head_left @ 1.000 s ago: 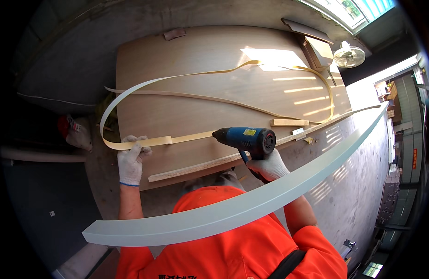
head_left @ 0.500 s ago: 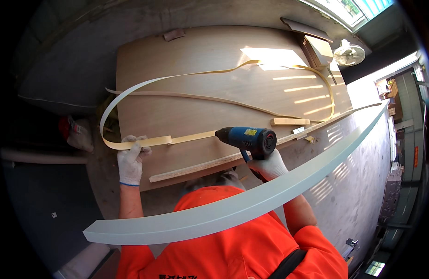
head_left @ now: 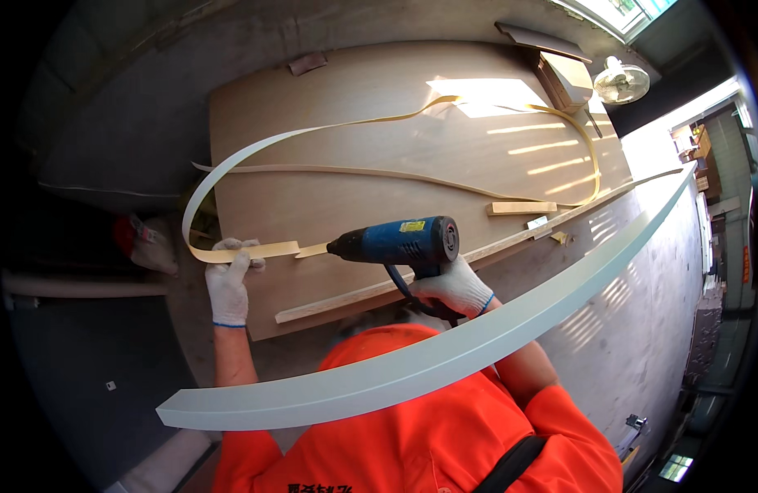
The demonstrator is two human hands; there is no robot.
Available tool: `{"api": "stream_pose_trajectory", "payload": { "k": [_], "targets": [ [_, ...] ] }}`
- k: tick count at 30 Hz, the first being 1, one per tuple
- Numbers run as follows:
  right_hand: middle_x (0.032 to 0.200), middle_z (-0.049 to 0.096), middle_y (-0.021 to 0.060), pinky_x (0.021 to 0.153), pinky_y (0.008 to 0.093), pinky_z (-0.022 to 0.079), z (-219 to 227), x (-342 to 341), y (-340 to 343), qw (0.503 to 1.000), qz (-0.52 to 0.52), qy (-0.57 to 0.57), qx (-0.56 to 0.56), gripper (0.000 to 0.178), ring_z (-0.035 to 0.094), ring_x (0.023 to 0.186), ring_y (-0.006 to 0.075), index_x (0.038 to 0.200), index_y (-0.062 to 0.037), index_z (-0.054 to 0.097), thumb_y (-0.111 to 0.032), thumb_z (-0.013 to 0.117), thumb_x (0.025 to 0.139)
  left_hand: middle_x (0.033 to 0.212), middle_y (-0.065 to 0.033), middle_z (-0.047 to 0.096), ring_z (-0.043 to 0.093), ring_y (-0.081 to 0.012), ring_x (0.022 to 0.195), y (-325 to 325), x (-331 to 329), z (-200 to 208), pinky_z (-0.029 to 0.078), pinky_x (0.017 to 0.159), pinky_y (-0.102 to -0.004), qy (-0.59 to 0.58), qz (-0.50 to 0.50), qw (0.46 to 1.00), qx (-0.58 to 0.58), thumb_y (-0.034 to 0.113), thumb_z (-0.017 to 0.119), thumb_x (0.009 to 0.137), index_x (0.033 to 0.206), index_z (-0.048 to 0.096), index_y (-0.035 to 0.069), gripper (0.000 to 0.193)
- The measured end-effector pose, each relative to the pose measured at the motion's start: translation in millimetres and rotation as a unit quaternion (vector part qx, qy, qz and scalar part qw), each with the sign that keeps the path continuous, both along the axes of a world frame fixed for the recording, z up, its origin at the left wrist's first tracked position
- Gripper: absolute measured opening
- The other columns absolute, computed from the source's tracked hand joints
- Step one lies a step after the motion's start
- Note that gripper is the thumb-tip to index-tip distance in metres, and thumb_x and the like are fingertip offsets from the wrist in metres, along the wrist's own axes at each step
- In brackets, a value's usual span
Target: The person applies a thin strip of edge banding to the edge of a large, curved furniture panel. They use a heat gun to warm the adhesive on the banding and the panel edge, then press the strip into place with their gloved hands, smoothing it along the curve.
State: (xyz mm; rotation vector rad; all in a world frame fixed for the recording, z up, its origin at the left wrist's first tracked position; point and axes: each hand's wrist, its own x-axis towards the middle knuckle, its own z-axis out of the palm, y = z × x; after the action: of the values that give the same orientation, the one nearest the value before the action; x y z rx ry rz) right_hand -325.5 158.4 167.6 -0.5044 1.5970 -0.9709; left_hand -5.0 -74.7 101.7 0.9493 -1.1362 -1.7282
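Observation:
My left hand (head_left: pixel 229 283), in a white knit glove, pinches a long pale edge-banding strip (head_left: pixel 268 250) near its lapped part. The strip bows up from the hand and loops widely over the wooden board. A blue heat gun (head_left: pixel 395 242) with a black nozzle is gripped by my right hand (head_left: pixel 457 289), also gloved. Its nozzle points left at the strip, a short way from my left fingers. Where the strip runs past the nozzle is hidden. A black cord hangs from the gun's handle.
The large wooden board (head_left: pixel 346 214) lies before me. A long curved white panel (head_left: pixel 420 353) crosses in front of my body. On the board are a small wood block (head_left: pixel 522 209) and, far right, stacked boards (head_left: pixel 564 78). A fan (head_left: pixel 621 80) stands beyond.
The heat gun has moved left along the strip, its nozzle now closer to my left hand. My left hand keeps its hold on the strip. The whole view has shifted slightly.

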Motion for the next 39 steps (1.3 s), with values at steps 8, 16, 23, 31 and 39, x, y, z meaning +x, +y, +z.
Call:
{"api": "stream_pose_trajectory", "payload": {
  "k": [8, 16, 23, 31, 39],
  "targets": [
    [0.074, 0.066, 0.0052, 0.055, 0.0282, 0.048, 0.1, 2.6, -9.5, 0.998, 0.028, -0.025, -0.051, 0.037, 0.062, 0.06, 0.0129, 0.11, 0.0006, 0.066, -0.005, 0.082, 0.077, 0.111, -0.0204, 0.07, 0.068, -0.0169, 0.08, -4.0, -1.0, 0.5, 0.058, 0.072, -0.0315, -0.07, 0.011, 0.997, -0.03, -0.003, 0.06, 0.099, 0.116, 0.056, 0.002, 0.018],
    [0.082, 0.069, 0.0059, 0.063, 0.029, 0.053, -2.5, 5.0, -12.5, 0.998, 0.058, 0.03, -0.006, 0.037, 0.065, 0.068, 0.0139, 0.108, -0.0006, 0.068, -0.008, 0.084, 0.075, 0.107, -0.0121, 0.071, 0.067, -0.0127, 0.078, -13.7, 6.2, -4.3, 0.057, 0.073, -0.0283, -0.175, 0.019, 0.981, -0.087, 0.0, 0.062, 0.098, 0.114, 0.058, 0.002, 0.017],
    [0.095, 0.074, 0.0087, 0.083, 0.0336, 0.058, 6.0, 1.7, -3.2, 0.981, 0.076, 0.173, 0.05, 0.047, 0.071, 0.089, 0.0205, 0.116, -0.0024, 0.071, -0.017, 0.086, 0.074, 0.105, -0.0107, 0.07, 0.065, -0.0116, 0.077, -16.7, 10.5, -2.6, 0.054, 0.071, -0.0268, -0.195, 0.02, 0.977, -0.084, 0.0, 0.062, 0.098, 0.114, 0.059, 0.005, 0.017],
    [0.101, 0.076, 0.0153, 0.089, 0.0359, 0.057, 0.9, -23.3, 32.4, 0.935, 0.076, 0.323, 0.125, 0.043, 0.075, 0.098, 0.0229, 0.119, -0.0041, 0.073, -0.014, 0.078, 0.077, 0.104, -0.0096, 0.07, 0.064, -0.0113, 0.077, -18.2, 17.2, -8.0, 0.054, 0.071, -0.0266, -0.179, 0.02, 0.981, -0.075, 0.0, 0.062, 0.098, 0.113, 0.058, 0.005, 0.016],
    [0.096, 0.075, 0.0147, 0.083, 0.0376, 0.058, 11.5, -5.8, 14.9, 0.956, 0.083, 0.265, 0.094, 0.041, 0.073, 0.092, 0.0262, 0.115, -0.0043, 0.073, -0.015, 0.078, 0.076, 0.105, -0.0099, 0.07, 0.064, -0.011, 0.081, -15.8, 12.9, 3.4, 0.054, 0.073, -0.0272, -0.199, 0.019, 0.977, -0.077, 0.001, 0.062, 0.099, 0.115, 0.059, 0.004, 0.017]
  ]
}}
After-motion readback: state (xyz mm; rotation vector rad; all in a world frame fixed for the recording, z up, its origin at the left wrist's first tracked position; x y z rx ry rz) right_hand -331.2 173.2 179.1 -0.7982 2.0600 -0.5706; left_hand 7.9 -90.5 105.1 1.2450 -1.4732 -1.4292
